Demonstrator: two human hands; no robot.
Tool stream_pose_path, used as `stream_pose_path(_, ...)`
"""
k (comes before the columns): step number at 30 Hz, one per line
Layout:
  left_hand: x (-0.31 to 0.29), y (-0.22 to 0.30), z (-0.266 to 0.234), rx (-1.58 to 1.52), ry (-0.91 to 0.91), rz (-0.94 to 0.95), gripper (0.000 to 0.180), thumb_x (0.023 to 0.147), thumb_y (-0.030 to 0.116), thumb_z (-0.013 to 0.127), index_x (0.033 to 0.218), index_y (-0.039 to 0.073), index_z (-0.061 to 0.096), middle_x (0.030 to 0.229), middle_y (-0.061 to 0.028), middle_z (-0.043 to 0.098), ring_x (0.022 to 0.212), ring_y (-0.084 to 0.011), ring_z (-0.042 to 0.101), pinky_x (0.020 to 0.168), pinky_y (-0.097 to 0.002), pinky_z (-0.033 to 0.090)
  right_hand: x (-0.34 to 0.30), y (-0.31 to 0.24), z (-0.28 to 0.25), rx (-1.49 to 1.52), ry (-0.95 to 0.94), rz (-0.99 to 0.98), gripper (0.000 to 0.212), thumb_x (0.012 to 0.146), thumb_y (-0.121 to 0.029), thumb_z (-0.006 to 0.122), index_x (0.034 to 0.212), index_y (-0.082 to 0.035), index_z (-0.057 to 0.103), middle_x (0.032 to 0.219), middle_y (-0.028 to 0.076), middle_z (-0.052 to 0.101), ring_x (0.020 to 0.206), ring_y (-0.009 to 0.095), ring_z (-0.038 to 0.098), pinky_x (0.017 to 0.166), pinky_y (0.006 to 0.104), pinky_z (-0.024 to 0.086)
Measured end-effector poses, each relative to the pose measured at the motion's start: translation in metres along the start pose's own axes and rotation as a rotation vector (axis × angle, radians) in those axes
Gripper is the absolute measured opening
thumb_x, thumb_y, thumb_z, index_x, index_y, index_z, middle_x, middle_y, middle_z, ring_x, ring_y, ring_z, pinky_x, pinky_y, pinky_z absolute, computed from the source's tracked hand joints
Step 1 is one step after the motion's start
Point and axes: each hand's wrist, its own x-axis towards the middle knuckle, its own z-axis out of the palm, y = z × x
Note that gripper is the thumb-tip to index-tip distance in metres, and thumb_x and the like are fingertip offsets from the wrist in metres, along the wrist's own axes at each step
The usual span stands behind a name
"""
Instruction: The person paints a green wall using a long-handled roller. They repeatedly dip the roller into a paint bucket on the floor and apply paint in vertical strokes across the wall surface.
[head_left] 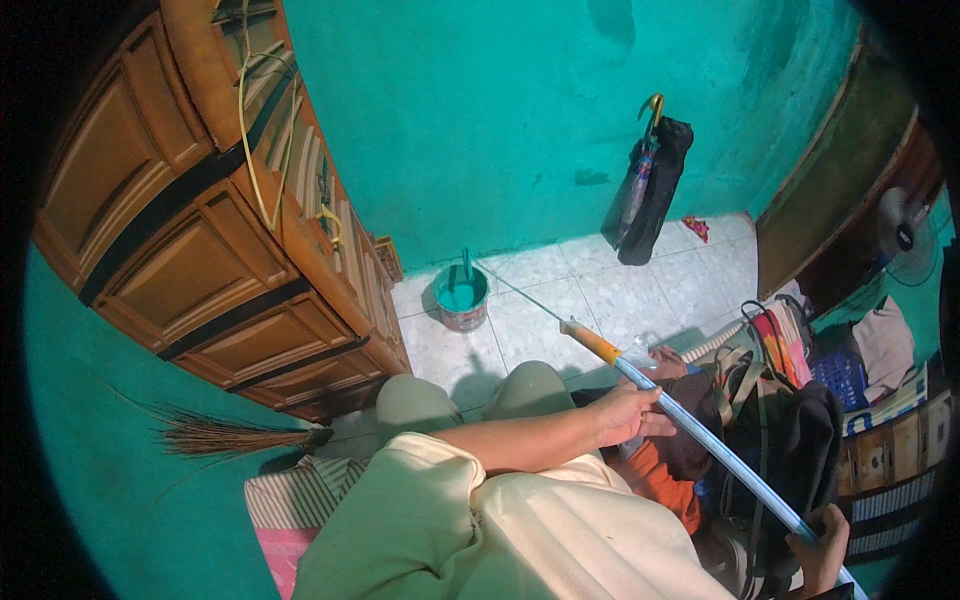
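Note:
I hold a long pale blue-and-white pole [715, 450] slanting from the lower right toward the wall. Its far end carries an orange handle [592, 342] with a thin metal rod. My left hand [628, 414] is closed on the pole just behind that handle, and my right hand [824, 545] grips it lower down. The rod reaches a teal-coated head [467, 264], apparently a paint roller, at the far rim of a bucket [463, 318]. Teal paint [458, 294] lies inside the bucket, which stands on the tiled floor by the wall.
A wooden cabinet [205, 255] stands at the left, with a stick broom [235, 435] near its base. An umbrella [637, 185] and a black bag [660, 190] lean on the teal wall [470, 120]. Bags and clothes [780, 400] are piled at the right, near a fan [905, 236].

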Motion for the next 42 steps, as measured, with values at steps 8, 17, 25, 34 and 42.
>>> stream_pose_path(8,0.000,-0.003,0.004,-0.011,0.030,-0.001,0.027,0.103,0.022,0.051,0.120,0.005,0.041,0.116,-0.0151,0.060,0.101,-0.0309,0.067,0.089,-0.0466,0.060,-0.003,0.010,0.002,0.048,0.029,-0.006,0.040,0.043,0.008,0.076,0.072,-0.003,0.051,0.066,0.004,0.049,0.061,0.016,0.047,0.055,0.0310,0.039)
stream_pose_path(17,0.001,-0.007,-0.001,0.001,0.006,-0.001,0.027,0.104,0.022,0.049,0.122,0.004,0.041,0.117,-0.0157,0.060,0.103,-0.0321,0.066,0.090,-0.0471,0.059,-0.004,0.014,0.005,0.059,0.047,-0.018,0.041,0.042,0.007,0.076,0.072,-0.002,0.049,0.067,0.004,0.047,0.064,0.017,0.047,0.058,0.0319,0.040)
stream_pose_path(25,0.001,-0.007,0.003,-0.013,0.041,-0.005,0.029,0.103,0.021,0.050,0.124,0.003,0.039,0.115,-0.0141,0.058,0.099,-0.0321,0.067,0.088,-0.0480,0.059,-0.005,0.007,0.002,0.073,0.023,-0.038,0.038,0.043,0.005,0.073,0.071,-0.002,0.048,0.066,0.004,0.045,0.063,0.017,0.046,0.057,0.0314,0.039)
stream_pose_path(34,0.002,-0.006,0.001,-0.007,0.020,-0.009,0.029,0.103,0.020,0.050,0.124,0.003,0.038,0.113,-0.0128,0.059,0.098,-0.0316,0.067,0.089,-0.0485,0.059,-0.004,0.008,0.000,0.043,0.031,-0.087,0.038,0.044,0.003,0.073,0.071,-0.003,0.046,0.066,0.003,0.044,0.064,0.016,0.045,0.058,0.0311,0.039)
stream_pose_path(42,0.003,-0.006,-0.001,0.025,0.017,-0.003,0.027,0.104,0.023,0.049,0.120,0.003,0.042,0.112,-0.0121,0.059,0.099,-0.0305,0.066,0.088,-0.0456,0.059,-0.003,0.003,0.002,0.007,0.026,-0.090,0.038,0.044,0.003,0.076,0.071,-0.002,0.049,0.068,0.005,0.048,0.065,0.019,0.048,0.061,0.0321,0.042)
